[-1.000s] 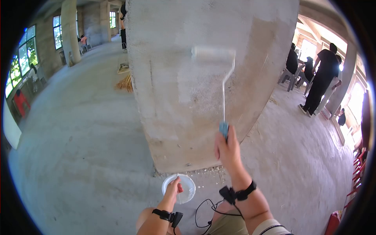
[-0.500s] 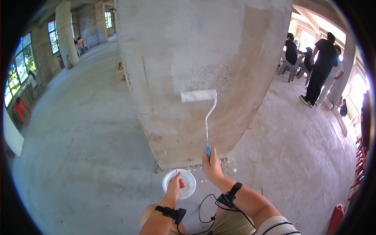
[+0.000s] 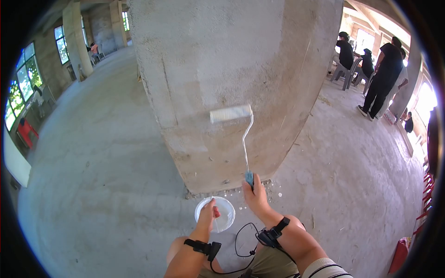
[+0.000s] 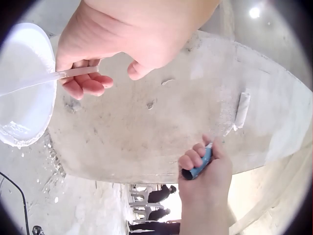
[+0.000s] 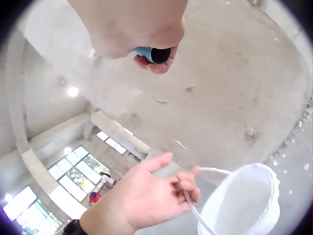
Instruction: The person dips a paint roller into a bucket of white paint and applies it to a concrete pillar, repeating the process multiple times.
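In the head view a white paint roller (image 3: 231,113) lies against the lower part of a grey plastered pillar (image 3: 222,60). My right hand (image 3: 256,192) grips its blue handle (image 3: 249,178), below the roller. My left hand (image 3: 207,215) holds the handle of a white bucket (image 3: 228,223) by curled fingers, low and to the left of my right hand. In the left wrist view the fingers of my left hand (image 4: 117,39) curl round the bucket's handle (image 4: 80,71), thumb apart. The bucket (image 5: 273,196) hangs tilted in the right wrist view, white residue on its rim.
White spots dot the floor (image 3: 106,194) by the pillar's base. A black cable (image 3: 237,245) loops between my forearms. Several people, one standing in black (image 3: 387,69), are at the right beside grey chairs (image 3: 342,74). A red stool (image 3: 27,132) is at far left.
The roller came down the pillar from higher up, then shifted slightly left. My right hand lowered with it. My left hand kept its hold on the bucket. The head view has shifted a little.
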The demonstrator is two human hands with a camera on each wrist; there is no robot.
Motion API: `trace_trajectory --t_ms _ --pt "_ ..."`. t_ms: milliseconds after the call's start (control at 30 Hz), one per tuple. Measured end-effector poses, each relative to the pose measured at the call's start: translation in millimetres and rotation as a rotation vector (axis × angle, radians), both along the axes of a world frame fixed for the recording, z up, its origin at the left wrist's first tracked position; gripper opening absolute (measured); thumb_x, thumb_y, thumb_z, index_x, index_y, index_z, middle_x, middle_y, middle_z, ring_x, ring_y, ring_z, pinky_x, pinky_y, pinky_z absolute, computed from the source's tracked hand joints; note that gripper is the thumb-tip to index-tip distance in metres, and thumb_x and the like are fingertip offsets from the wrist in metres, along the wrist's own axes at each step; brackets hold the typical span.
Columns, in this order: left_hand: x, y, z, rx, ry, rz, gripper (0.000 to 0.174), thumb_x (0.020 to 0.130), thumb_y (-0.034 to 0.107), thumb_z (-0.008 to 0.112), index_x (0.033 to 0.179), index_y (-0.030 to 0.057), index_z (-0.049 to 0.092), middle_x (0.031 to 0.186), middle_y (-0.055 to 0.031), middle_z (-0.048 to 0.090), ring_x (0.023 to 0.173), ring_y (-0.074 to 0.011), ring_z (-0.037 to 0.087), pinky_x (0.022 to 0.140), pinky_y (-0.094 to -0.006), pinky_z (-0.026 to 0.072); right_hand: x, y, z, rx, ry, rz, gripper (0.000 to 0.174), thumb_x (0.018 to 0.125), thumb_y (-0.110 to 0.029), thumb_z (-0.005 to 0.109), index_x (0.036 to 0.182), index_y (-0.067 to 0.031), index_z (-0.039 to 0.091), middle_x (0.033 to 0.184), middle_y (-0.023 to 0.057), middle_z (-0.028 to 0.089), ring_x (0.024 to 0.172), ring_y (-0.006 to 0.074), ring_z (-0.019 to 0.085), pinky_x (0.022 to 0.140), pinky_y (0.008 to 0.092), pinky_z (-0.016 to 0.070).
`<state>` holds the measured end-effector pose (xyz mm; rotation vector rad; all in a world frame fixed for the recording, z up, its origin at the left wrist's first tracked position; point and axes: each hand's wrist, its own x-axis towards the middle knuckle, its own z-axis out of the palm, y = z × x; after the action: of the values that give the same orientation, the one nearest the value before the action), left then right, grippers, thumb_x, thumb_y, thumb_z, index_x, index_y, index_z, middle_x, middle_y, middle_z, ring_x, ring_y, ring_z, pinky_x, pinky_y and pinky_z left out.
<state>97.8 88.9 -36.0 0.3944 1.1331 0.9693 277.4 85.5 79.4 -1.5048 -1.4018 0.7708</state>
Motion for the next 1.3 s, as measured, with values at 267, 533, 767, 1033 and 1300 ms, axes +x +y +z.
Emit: trace_trajectory --t_ms 267,533,767,1033,1300 --pt "-3.9 -3.7 6.1 -0.026 0.024 0.024 0.024 0.082 0.033 0.06 0.086 0.01 0.055 0.063 -0.0005 0.053 0.052 -0.0136 0.051 0.052 -0.0279 0.0443 -0.2 41.4 138.7 0.246 0.234 0.072 0.027 0.092 -0.025 0.042 0.107 -0.0025 0.044 0.061 0.0111 0.047 0.053 0.0201 0.048 0.051 0.0326 0.0406" --pt "-4.1 -2.7 4.5 -0.005 0.021 0.047 0.024 0.082 0.033 0.06 0.087 0.0095 0.055 0.062 -0.0002 0.052 0.052 -0.0135 0.051 0.051 -0.0281 0.0438 -13.6 64.9 60.6 0.404 0.052 0.003 0.031 0.095 -0.034 0.033 0.096 -0.005 0.042 0.057 -0.0003 0.042 0.047 0.0078 0.039 0.043 0.023 0.0325" --pt "-2.3 -5.3 12.3 0.01 -0.008 0.042 0.024 0.083 0.032 0.059 0.087 0.0091 0.054 0.065 -0.0013 0.052 0.053 -0.014 0.05 0.053 -0.0281 0.0439 -23.9 18.0 -60.2 0.186 -0.023 -0.032 0.029 0.095 -0.033 0.031 0.088 -0.0048 0.036 0.056 0.0056 0.044 0.048 0.0149 0.044 0.046 0.03 0.0354" --pt "-4.4 -9.6 12.2 0.023 -0.076 0.046 0.023 0.083 0.031 0.058 0.086 0.0085 0.053 0.065 -0.0016 0.052 0.053 -0.0137 0.05 0.054 -0.0288 0.0448 -35.7 35.3 4.0 0.14 0.052 -0.04 0.022 0.093 -0.025 0.037 0.093 -0.0032 0.037 0.064 0.0205 0.05 0.059 0.0385 0.051 0.054 0.0424 0.0391" --pt "-1.2 -9.1 18.9 0.009 0.003 0.042 0.024 0.085 0.031 0.056 0.084 0.0078 0.053 0.065 -0.0011 0.052 0.053 -0.0132 0.05 0.053 -0.027 0.0447 -39.4 60.2 105.9 0.433 0.024 -0.022 0.026 0.096 -0.027 0.032 0.091 -0.0036 0.04 0.057 0.0013 0.04 0.046 0.0095 0.036 0.043 0.0253 0.0319"
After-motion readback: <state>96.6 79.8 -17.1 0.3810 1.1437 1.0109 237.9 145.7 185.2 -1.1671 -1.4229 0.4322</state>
